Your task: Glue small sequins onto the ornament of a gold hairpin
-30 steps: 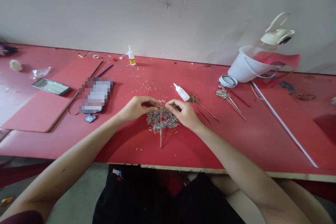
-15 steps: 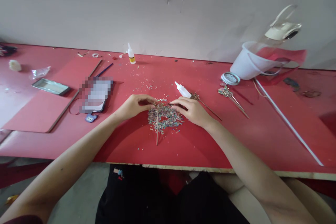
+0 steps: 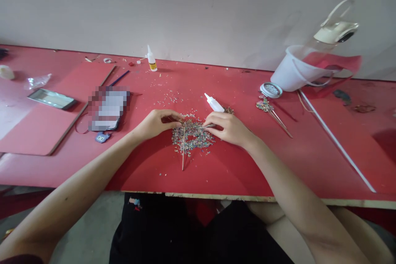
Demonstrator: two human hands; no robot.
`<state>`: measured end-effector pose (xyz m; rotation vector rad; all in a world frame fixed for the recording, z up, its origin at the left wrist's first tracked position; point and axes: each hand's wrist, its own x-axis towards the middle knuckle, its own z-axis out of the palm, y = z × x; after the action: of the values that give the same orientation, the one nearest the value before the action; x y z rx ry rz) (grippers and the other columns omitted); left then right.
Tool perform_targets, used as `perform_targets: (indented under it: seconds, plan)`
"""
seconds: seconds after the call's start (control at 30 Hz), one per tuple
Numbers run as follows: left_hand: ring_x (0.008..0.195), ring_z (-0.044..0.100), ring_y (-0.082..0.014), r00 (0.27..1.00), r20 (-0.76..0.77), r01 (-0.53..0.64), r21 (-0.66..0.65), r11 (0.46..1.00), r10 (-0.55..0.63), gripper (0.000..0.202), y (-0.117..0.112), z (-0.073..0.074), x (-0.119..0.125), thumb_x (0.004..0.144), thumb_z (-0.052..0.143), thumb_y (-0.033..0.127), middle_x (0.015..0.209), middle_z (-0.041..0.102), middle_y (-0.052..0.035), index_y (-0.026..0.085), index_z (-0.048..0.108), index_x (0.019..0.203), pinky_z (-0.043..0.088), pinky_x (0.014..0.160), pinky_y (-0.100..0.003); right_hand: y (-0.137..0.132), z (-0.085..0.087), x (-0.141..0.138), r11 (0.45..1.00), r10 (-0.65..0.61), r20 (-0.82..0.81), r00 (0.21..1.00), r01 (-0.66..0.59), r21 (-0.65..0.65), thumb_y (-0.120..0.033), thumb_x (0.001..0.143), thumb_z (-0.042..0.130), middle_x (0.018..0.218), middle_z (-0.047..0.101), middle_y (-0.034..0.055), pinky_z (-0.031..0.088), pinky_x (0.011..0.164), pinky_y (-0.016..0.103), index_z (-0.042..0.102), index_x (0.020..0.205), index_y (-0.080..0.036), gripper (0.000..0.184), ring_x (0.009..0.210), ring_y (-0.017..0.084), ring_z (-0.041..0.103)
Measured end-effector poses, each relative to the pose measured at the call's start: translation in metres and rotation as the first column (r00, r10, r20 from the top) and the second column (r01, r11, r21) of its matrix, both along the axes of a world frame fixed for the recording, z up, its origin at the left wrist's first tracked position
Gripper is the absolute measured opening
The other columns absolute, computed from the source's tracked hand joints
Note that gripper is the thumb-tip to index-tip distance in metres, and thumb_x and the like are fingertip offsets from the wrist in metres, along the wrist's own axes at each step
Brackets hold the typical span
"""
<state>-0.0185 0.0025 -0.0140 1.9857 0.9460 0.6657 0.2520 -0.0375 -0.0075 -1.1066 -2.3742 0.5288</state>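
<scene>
My left hand [image 3: 158, 123] pinches the gold openwork head of a hairpin [image 3: 183, 148], whose thin stick points down toward me. Between the fingers of my right hand [image 3: 228, 128] is a slim metal tool that looks like tweezers [image 3: 209, 126], its tip near the hairpin's head. Beneath both hands lies a loose patch of small shiny flakes [image 3: 198, 143] on the red table. Just beyond my right hand are a white glue bottle [image 3: 214, 104] on its side and another gold hairpin [image 3: 229, 110], partly hidden by the hand.
A decorated hairpin [image 3: 265, 105] lies at right by a round lid of white bits [image 3: 271, 90]. Behind are a white bucket [image 3: 283, 70] and a clear jug [image 3: 332, 35]. An upright glue bottle [image 3: 152, 61] stands at the back. Leftward are a phone [image 3: 109, 109] and a metal tray [image 3: 52, 99].
My right hand has turned slightly, and more of the tweezers shows. My left hand keeps its hold on the hairpin. The whole view has shifted a little.
</scene>
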Motion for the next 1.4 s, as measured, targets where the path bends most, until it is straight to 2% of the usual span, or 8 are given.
perform_targets:
  seconds: [0.13,0.47,0.6,0.7,0.97,1.17,1.27,1.4]
  plan:
    - [0.085,0.068,-0.0146,1.000,0.009,0.010,-0.017,1.000,-0.010,0.025,-0.001,0.000,0.000,0.081,0.066,0.037,0.093,0.074,-0.0037,0.019,0.070,0.098,0.054,0.081,-0.026,0.001,0.001,0.000,0.999,-0.004,-0.079,0.997,-0.001,-0.053,-0.032,0.090,0.055,0.093,0.066,0.0033,0.047,0.081,0.033,0.067,0.090,-0.023,0.015,0.085,0.016,0.060]
    - [0.085,0.069,-0.0145,0.999,0.025,0.027,-0.063,0.998,-0.025,0.025,0.000,0.001,0.000,0.081,0.066,0.035,0.092,0.074,-0.0041,0.017,0.070,0.097,0.054,0.083,-0.026,-0.002,-0.004,-0.002,0.983,0.140,-0.035,0.990,-0.143,-0.111,-0.032,0.092,0.051,0.087,0.064,0.0033,0.044,0.074,0.029,0.066,0.085,-0.021,0.019,0.077,0.013,0.058]
    - [0.086,0.068,-0.0144,1.000,0.013,0.012,-0.038,0.999,-0.011,0.025,-0.001,0.002,0.001,0.080,0.067,0.034,0.093,0.074,-0.0039,0.017,0.070,0.098,0.054,0.082,-0.026,-0.002,-0.007,-0.006,0.998,0.039,0.019,0.999,-0.038,-0.051,-0.032,0.092,0.052,0.094,0.061,0.0043,0.043,0.073,0.029,0.065,0.087,-0.020,0.019,0.077,0.013,0.057]
    - [0.085,0.068,-0.0145,1.000,0.005,0.008,-0.026,1.000,-0.008,0.024,-0.001,0.001,0.001,0.081,0.067,0.035,0.093,0.074,-0.0040,0.018,0.070,0.098,0.053,0.081,-0.026,0.000,-0.008,-0.006,0.999,-0.041,-0.017,0.999,0.041,-0.019,-0.033,0.093,0.050,0.094,0.061,0.0047,0.044,0.075,0.030,0.064,0.089,-0.021,0.019,0.080,0.014,0.057]
    - [0.089,0.068,-0.0162,1.000,0.014,0.019,-0.041,0.999,-0.018,0.027,0.000,-0.001,0.000,0.081,0.065,0.037,0.096,0.074,-0.0052,0.018,0.070,0.100,0.054,0.082,-0.028,0.005,-0.013,-0.001,0.997,-0.071,-0.023,0.997,0.070,-0.025,-0.034,0.095,0.045,0.090,0.068,0.0034,0.043,0.081,0.033,0.063,0.089,-0.022,0.023,0.084,0.016,0.061]
    - [0.088,0.068,-0.0150,1.000,0.015,0.025,-0.014,1.000,-0.024,0.024,-0.001,0.000,0.001,0.082,0.065,0.037,0.095,0.073,-0.0038,0.019,0.070,0.098,0.053,0.083,-0.027,0.001,-0.010,-0.008,0.973,-0.228,-0.044,0.973,0.226,-0.035,-0.033,0.096,0.041,0.088,0.067,0.0040,0.043,0.071,0.032,0.059,0.094,-0.022,0.021,0.072,0.015,0.059]
    - [0.087,0.067,-0.0146,1.000,-0.010,0.019,0.014,1.000,-0.019,0.024,-0.001,0.001,0.001,0.082,0.064,0.036,0.095,0.073,-0.0031,0.019,0.070,0.098,0.052,0.082,-0.026,0.000,-0.007,-0.010,0.971,-0.238,-0.101,0.966,0.233,-0.053,-0.032,0.096,0.040,0.088,0.065,0.0040,0.043,0.073,0.031,0.058,0.095,-0.022,0.021,0.074,0.014,0.058]
    - [0.086,0.066,-0.0149,0.999,-0.044,0.013,0.068,0.998,-0.010,0.025,0.000,0.001,0.000,0.082,0.064,0.039,0.095,0.073,-0.0031,0.020,0.070,0.099,0.051,0.083,-0.027,0.000,-0.005,-0.008,0.989,-0.139,-0.132,0.981,0.130,-0.077,-0.035,0.094,0.046,0.088,0.065,0.0035,0.044,0.074,0.030,0.060,0.092,-0.021,0.020,0.079,0.015,0.058]
